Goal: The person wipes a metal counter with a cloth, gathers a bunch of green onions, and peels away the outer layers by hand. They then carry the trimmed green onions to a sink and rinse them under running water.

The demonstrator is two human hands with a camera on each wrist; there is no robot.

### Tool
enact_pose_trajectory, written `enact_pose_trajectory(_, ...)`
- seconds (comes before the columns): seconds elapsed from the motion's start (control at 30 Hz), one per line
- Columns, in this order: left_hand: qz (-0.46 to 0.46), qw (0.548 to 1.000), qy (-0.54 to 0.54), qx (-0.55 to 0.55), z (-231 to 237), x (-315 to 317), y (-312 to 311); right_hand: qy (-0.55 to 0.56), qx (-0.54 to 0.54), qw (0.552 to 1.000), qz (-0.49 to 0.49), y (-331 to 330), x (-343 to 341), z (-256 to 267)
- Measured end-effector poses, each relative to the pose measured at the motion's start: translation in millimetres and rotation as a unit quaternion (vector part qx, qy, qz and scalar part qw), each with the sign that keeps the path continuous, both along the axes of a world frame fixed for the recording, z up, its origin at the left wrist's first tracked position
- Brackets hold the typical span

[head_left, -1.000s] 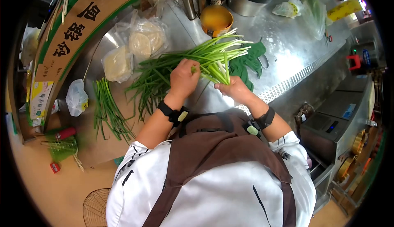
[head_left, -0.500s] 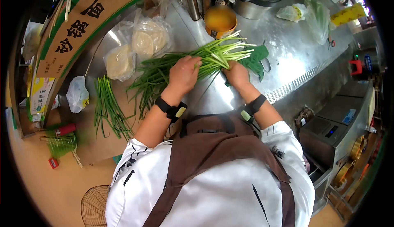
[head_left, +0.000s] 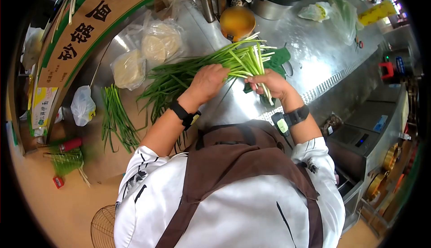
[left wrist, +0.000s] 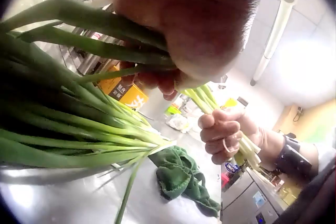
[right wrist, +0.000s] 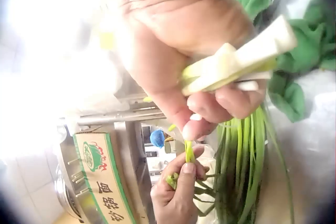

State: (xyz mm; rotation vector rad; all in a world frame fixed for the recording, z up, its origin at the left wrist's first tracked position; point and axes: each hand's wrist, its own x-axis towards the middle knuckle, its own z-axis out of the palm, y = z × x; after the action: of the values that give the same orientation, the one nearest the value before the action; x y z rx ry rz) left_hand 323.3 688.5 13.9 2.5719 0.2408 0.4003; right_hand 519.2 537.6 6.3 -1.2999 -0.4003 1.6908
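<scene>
Long green stalks [head_left: 168, 78] with white ends lie in a loose pile on the metal table. My left hand [head_left: 207, 83] curls round several green stalks at mid-length, over the pile. Close to the white ends, my right hand [head_left: 273, 85] grips a small bunch, its pale ends [right wrist: 236, 61] sticking out of the fist in the right wrist view. That same view shows a thin yellow-green piece [right wrist: 189, 153] between the two hands, pinched by the left thumb and finger. A green cloth [left wrist: 181, 175] lies beside the white ends.
A smaller group of green stalks [head_left: 117, 118] lies at the left. Bagged round dough-like sheets [head_left: 160, 42], an orange-rimmed tin [head_left: 237, 23] and a lidded pot [head_left: 274, 3] stand beyond the pile. A printed cardboard box [head_left: 78, 35] borders the left.
The right hand has moved out from behind the white ends and turned, so a bunch now points down from it. The left hand has shifted slightly right.
</scene>
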Motion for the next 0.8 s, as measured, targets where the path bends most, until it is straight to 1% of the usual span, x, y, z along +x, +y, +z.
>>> enact_pose_trajectory(0.03, -0.001, 1.0, 0.0, 0.0, -1.2, 0.1, -1.8, -0.047, 0.011, 0.999, -0.001, -0.9, -3.3, 0.9)
enact_pose_trajectory(0.07, 0.023, 1.0, 0.008, 0.019, -2.9, -0.1, -3.3, -0.094, 0.023, 0.995, -0.002, -1.7, -7.3, 1.5)
enact_pose_trajectory(0.1, 0.047, 0.998, 0.017, 0.038, -3.7, -0.6, -4.8, -0.094, 0.023, 0.995, -0.003, -2.4, -12.0, 1.6)
enact_pose_trajectory(0.17, 0.064, 0.996, 0.012, 0.055, -1.9, -1.5, -7.8, -0.143, 0.037, 0.989, -0.024, -4.0, -22.8, 1.4)
enact_pose_trajectory(0.2, 0.081, 0.994, 0.007, 0.072, -1.1, -1.8, -9.6, -0.143, 0.037, 0.989, -0.025, -5.4, -27.0, -2.0)
enact_pose_trajectory(0.23, 0.079, 0.994, 0.007, 0.071, -1.9, -2.8, -11.2, -0.145, 0.036, 0.988, -0.029, -7.1, -30.7, -8.3)
enact_pose_trajectory(0.3, 0.099, 0.991, 0.04, 0.078, -5.9, -4.9, -13.9, -0.138, 0.031, 0.989, -0.045, -10.7, -38.4, -12.3)
enact_pose_trajectory(0.33, 0.099, 0.991, 0.039, 0.078, -7.6, -5.8, -16.0, -0.139, 0.031, 0.989, -0.045, -12.2, -40.8, -12.5)
enact_pose_trajectory(0.4, 0.129, 0.991, -0.016, 0.003, -10.3, -7.5, -19.2, -0.115, 0.054, 0.989, -0.077, -13.9, -43.7, -13.4)
enact_pose_trajectory(0.43, 0.13, 0.991, -0.015, 0.002, -11.1, -7.3, -17.8, -0.116, 0.065, 0.988, -0.076, -13.3, -42.9, -14.3)
enact_pose_trajectory(0.47, 0.235, 0.969, -0.042, -0.055, -11.5, -5.9, -12.9, -0.115, 0.064, 0.988, -0.076, -14.2, -42.2, -16.9)
enact_pose_trajectory(0.5, 0.336, 0.933, -0.069, -0.111, -11.1, -5.3, -6.3, -0.118, 0.051, 0.988, -0.091, -16.1, -40.6, -20.6)
enact_pose_trajectory(0.53, 0.34, 0.916, -0.123, -0.175, -1.7, -11.6, 6.7, -0.121, 0.039, 0.986, -0.107, -18.7, -38.7, -23.3)
enact_pose_trajectory(0.57, 0.336, 0.91, -0.131, -0.206, 7.1, -14.0, 15.6, -0.133, 0.029, 0.981, -0.135, -21.4, -34.3, -23.9)
enact_pose_trajectory(0.6, 0.334, 0.902, -0.14, -0.236, 13.0, -15.6, 19.4, -0.097, 0.041, 0.975, -0.194, -21.4, -26.9, -27.1)
enact_pose_trajectory(0.63, 0.34, 0.899, -0.141, -0.237, 16.1, -18.1, 17.2, -0.097, 0.04, 0.977, -0.187, -20.4, -17.8, -27.5)
enact_pose_trajectory(0.7, 0.257, 0.932, -0.134, -0.217, 20.9, -20.6, 15.7, -0.19, 0.024, 0.957, -0.218, -9.0, 6.3, -27.5)
enact_pose_trajectory(0.73, 0.258, 0.932, -0.136, -0.215, 21.4, -21.8, 14.5, -0.235, 0.017, 0.943, -0.236, -1.2, 14.6, -26.0)
enact_pose_trajectory(0.77, 0.269, 0.931, -0.086, -0.229, 20.5, -23.8, 11.0, -0.293, 0.033, 0.922, -0.252, 7.2, 16.8, -25.1)
enact_pose_trajectory(0.8, 0.278, 0.928, -0.035, -0.243, 18.5, -25.3, 7.5, -0.293, 0.034, 0.921, -0.253, 18.3, 24.1, -33.9)
